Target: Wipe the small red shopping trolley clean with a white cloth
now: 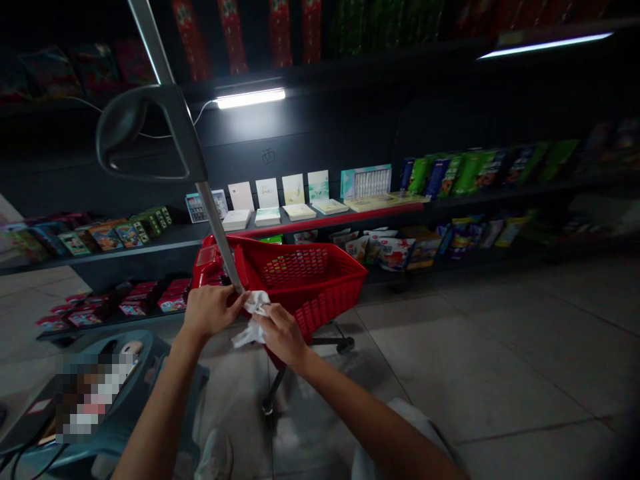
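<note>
My left hand point(210, 310) is curled at the lower end of a grey metal pole point(216, 230), which rises from a red plastic shopping cart point(305, 280). Its fingertips reach a crumpled white tissue point(254, 317). My right hand point(283, 335) pinches that tissue, and a loose corner hangs below it. Both hands sit at the near end of the cart, hiding part of its rim. A black plastic loop handle point(150, 133) tops the pole.
Dark store shelves point(320, 213) hold cards, notebooks and packaged goods beside the cart. Tiled floor point(500, 353) spreads to the right. A teal plastic seat point(150, 373) with a blurred object stands at lower left, near a white shoe point(215, 457).
</note>
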### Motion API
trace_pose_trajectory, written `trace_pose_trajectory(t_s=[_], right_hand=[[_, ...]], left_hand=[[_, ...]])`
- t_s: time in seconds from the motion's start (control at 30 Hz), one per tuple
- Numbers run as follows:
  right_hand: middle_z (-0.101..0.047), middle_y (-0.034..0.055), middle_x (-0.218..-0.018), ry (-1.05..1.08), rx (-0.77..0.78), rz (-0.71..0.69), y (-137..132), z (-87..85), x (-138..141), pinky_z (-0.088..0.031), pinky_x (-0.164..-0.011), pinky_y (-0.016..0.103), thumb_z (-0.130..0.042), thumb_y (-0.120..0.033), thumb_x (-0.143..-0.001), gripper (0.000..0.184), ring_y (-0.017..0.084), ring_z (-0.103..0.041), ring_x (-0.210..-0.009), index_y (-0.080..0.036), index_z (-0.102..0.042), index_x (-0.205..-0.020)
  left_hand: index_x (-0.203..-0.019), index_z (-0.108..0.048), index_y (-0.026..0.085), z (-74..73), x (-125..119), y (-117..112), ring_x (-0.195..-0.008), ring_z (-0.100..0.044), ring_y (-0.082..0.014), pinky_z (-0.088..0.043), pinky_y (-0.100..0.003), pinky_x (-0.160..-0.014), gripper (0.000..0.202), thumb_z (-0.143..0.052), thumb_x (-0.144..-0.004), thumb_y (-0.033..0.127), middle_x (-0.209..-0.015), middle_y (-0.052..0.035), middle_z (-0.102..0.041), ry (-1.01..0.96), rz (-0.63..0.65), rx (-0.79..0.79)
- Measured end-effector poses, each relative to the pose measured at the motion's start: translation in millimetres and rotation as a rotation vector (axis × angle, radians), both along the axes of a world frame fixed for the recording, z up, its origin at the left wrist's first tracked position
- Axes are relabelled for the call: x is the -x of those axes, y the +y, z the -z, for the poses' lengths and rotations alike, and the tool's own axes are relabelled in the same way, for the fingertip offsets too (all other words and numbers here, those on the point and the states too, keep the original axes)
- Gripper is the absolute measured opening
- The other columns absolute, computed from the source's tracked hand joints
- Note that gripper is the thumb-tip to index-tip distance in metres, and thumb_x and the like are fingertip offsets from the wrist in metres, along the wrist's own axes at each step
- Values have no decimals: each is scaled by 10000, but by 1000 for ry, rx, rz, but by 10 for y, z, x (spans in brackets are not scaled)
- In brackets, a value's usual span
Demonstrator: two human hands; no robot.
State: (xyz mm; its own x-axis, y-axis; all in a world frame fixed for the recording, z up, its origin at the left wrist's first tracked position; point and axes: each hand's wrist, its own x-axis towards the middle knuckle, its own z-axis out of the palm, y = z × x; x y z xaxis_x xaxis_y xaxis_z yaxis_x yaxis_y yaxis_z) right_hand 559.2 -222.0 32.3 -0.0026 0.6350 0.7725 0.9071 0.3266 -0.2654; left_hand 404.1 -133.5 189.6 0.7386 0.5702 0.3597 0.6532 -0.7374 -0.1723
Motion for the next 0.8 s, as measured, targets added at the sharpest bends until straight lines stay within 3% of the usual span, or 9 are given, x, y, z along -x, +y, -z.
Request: trace_pose_trajectory(t_s=[0.17,0.27,0.33,0.43,0.57,0.67,0.8], right_hand=[[-733,62,-1055,-327,174,-143,116,727,101,-550,-854,325,-606,-208,-997,139,207,-637,-1031,-223,-743,-1017],[-736,40,-1025,-380,265,-143,106,942,89,-536,-813,276,-616,-186,-993,133,179,-643,-1015,-225,-742,-974],[-733,50,-1064,-369,250,-126,83,864,15,-535,-809,284,-603,-197,-1001,146,190,-636,-1011,-226,-743,-1029],[-717,89,-1146,-293,177,-92,36,534,-200,-531,-920,352,-564,-209,-1018,218,230,-608,-1063,-218,-730,-1159],[-706,110,-1131,-126,188,69,-80,161,-626,-495,-999,404,-535,-178,-1010,257,259,-588,-1070,-215,-741,-1160],[-696,104,-1167,-34,228,186,-224,89,-989,-473,-1034,399,-540,-74,-935,351,267,-574,-1119,-210,-727,-1199],[-676,95,-1223,60,210,356,-412,162,-1472,-441,-1060,383,-553,-56,-868,421,274,-552,-1164,-211,-702,-1230]], left_hand=[[-917,-790,220,62,-29,-5,-786,-711,-268,-341,-316,-646,636,-329,-1006,649,-825,-118,-769,-48,-24,-48],[-883,-789,219,90,-41,14,-791,-703,-262,-357,-323,-671,610,-366,-1002,643,-801,-111,-756,-93,-15,-71],[-864,-790,216,118,-50,32,-809,-702,-260,-366,-326,-688,596,-387,-998,635,-800,-110,-755,-137,-19,-89],[-837,-786,215,159,-59,70,-823,-702,-255,-375,-329,-710,595,-402,-992,643,-794,-102,-752,-177,-29,-101],[-838,-784,225,177,-50,124,-834,-694,-248,-382,-334,-736,601,-396,-989,658,-816,-94,-753,-175,-12,-104],[-864,-791,223,171,-44,138,-826,-684,-245,-385,-333,-745,605,-396,-985,666,-809,-95,-745,-166,-9,-113],[-851,-792,220,178,-54,147,-799,-681,-239,-370,-322,-706,599,-410,-983,662,-755,-88,-723,-176,15,-154]])
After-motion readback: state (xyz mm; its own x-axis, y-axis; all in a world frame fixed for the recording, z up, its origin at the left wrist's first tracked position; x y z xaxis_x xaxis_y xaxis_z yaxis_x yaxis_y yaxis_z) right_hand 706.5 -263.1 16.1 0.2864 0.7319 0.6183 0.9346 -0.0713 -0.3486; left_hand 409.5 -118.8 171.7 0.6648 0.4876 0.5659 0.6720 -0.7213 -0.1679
